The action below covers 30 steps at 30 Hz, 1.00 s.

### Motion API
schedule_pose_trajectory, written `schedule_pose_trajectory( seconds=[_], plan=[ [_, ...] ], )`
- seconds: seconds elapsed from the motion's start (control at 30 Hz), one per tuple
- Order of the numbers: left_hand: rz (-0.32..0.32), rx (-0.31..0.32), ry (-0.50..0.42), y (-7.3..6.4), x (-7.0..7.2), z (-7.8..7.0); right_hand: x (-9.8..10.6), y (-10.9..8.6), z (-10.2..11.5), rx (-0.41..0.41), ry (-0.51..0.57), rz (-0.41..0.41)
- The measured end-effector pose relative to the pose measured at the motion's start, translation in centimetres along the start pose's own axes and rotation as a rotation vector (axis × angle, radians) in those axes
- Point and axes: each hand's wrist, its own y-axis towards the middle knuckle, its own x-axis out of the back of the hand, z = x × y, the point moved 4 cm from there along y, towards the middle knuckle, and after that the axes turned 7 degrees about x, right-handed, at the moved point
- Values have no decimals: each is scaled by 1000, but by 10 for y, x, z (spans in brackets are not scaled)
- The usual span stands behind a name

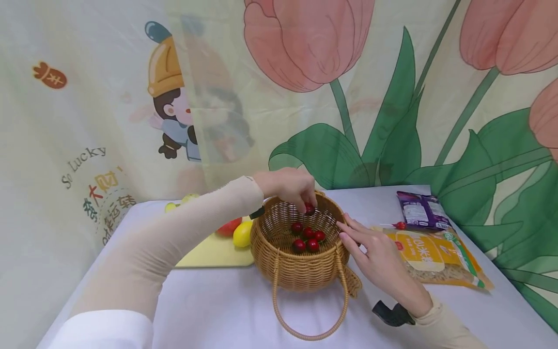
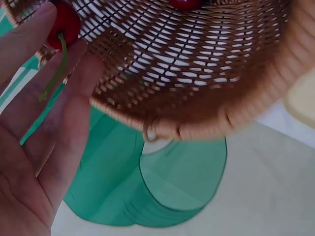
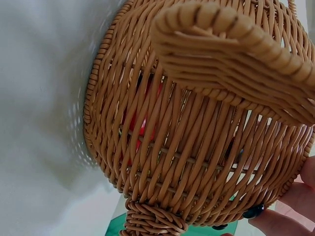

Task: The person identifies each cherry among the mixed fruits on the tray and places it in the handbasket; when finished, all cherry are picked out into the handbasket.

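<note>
My left hand [image 1: 288, 186] reaches over the far side of a wicker basket [image 1: 301, 271] and pinches a dark red cherry [image 1: 309, 209]. In the left wrist view, the held cherry [image 2: 66, 24] has a green stem hanging along the fingers, beside the woven wall. Several cherries [image 1: 307, 233] lie on the basket's floor. With fairly straight fingers, my right hand [image 1: 380, 252] touches the rim on the basket's right side. Its fingers [image 3: 281, 221] show at the lower right of the right wrist view, against the wicker; the rest of that hand is out of frame there.
The basket's handle [image 1: 310, 338] is folded down toward me. To the left, a yellow lemon [image 1: 242, 234] and a red fruit [image 1: 229, 227] rest by a yellow board [image 1: 213, 259]. An orange food bag [image 1: 429, 257] and a purple packet [image 1: 422, 211] lie to the right.
</note>
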Motion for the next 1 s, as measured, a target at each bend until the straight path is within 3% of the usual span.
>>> schedule_pose_trajectory(
  seconds=[0.17, 0.3, 0.53, 0.73, 1.0],
  plan=[
    [-17, -46, 52, 15, -11, -13, 1, 0, 0, 1, -4, -3],
    [-27, -64, 92, 26, -30, -18, -2, -1, 0, 0, 3, 3],
    [-18, -109, 46, 32, -60, -19, -4, -4, 2, 8, 17, -7],
    [-37, -119, -6, 33, -59, -17, -1, -2, 2, 20, 12, -24],
    [-21, -124, 8, 33, -58, -18, -1, -2, 0, 0, 0, -6]
  ],
)
